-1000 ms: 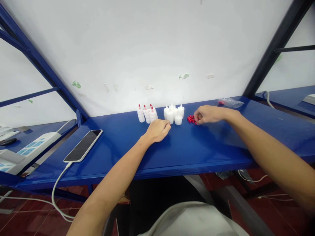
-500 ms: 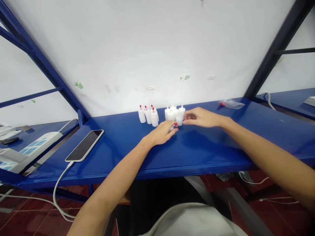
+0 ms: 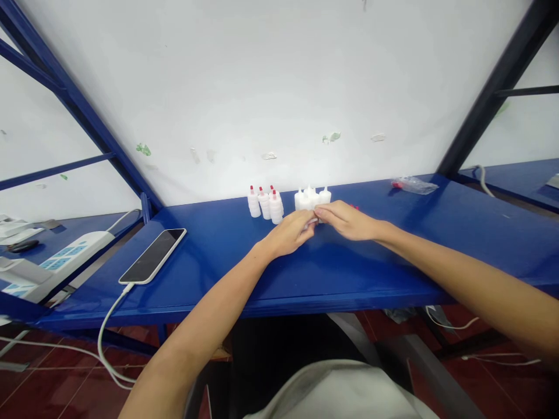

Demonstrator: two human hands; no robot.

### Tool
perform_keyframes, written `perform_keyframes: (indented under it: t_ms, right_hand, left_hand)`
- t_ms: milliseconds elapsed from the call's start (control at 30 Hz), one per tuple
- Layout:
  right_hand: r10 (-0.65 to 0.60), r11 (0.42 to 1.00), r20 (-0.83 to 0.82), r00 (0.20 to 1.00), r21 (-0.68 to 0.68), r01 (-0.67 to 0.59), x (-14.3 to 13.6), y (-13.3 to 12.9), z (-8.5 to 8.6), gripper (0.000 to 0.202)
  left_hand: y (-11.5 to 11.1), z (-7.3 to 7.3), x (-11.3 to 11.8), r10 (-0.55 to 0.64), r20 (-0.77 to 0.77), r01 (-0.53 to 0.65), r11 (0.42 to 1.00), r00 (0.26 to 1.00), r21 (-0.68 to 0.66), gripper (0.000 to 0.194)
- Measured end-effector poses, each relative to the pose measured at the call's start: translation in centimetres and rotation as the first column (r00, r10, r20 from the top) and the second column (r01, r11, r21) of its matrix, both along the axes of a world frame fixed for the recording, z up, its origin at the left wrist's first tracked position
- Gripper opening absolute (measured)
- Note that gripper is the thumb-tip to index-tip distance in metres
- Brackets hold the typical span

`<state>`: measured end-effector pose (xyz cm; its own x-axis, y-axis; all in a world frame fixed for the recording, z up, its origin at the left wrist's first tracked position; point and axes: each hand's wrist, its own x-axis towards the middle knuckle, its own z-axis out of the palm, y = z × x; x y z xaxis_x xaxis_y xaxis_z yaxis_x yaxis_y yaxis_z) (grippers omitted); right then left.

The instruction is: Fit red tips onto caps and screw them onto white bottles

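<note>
1 small white bottle, mostly hidden, lies between the 2 hands, in front of the uncapped bottles. Left hand: fingers curled around it. Right hand: thumb and fingertips meet the left hand's fingers; cannot tell whether a cap is pinched there. Change: 1.0 s ago the right hand was at the red caps; it has since come left, and the pile now shows only partly behind it. Judgement: work has shifted from the pile to the bottle. Bottles with 4 red tips showing stand left of the uncapped ones. Room: tight forward, with bottles then wall; open table toward the front edge and leftward to the phone; plastic bag well right.
</note>
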<state>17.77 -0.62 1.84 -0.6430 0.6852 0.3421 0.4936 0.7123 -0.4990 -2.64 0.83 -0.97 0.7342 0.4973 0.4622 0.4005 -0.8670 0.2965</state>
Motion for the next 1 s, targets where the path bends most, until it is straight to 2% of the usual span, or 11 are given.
perform_keyframes:
  t_ms: [100,200,333,433,567,767,900,1000]
  right_hand:
    - [-0.065,0.995,-0.001,0.998,-0.075,0.065,1.3,0.5,1.1,0.040]
    - [-0.154,0.983,0.166,0.974,-0.071,0.168,4.0,1.6,1.9,0.033]
    - [-0.288,0.937,0.436,0.853,-0.055,0.345,7.2,3.1,2.2,0.022]
    - [-0.267,0.928,0.525,0.808,-0.087,0.363,8.5,3.6,1.9,0.016]
    - [-0.227,0.928,0.570,0.790,-0.120,0.353,9.3,4.5,1.2,0.019]
    - [-0.254,0.897,0.606,0.754,-0.143,0.418,10.1,6.0,0.2,0.018]
    - [-0.315,0.884,0.606,0.731,-0.094,0.458,9.9,5.3,1.0,0.025]
    - [-0.336,0.910,0.493,0.803,-0.050,0.411,8.3,3.5,2.2,0.037]
  left_hand:
    - [-0.1,0.4,-0.2,0.027,0.029,-0.028,0.999,0.999,0.033,0.018]
    - [-0.2,0.6,-0.4,0.107,0.007,-0.107,0.994,0.994,0.002,0.020]
    - [-0.1,0.4,-0.4,0.153,-0.066,-0.153,0.988,0.986,0.010,0.021]
    - [-0.1,0.2,-0.4,0.158,-0.100,-0.157,0.987,0.982,0.019,0.023]
    - [-0.1,0.3,-0.3,0.154,-0.119,-0.152,0.988,0.981,0.021,0.024]
    - [-0.1,0.3,-0.3,0.147,-0.127,-0.147,0.989,0.981,0.009,0.027]
    - [-0.2,0.4,-0.4,0.131,-0.120,-0.135,0.990,0.984,-0.029,0.019]
    - [-0.4,0.5,-0.3,0.117,-0.102,-0.125,0.989,0.988,-0.074,0.014]
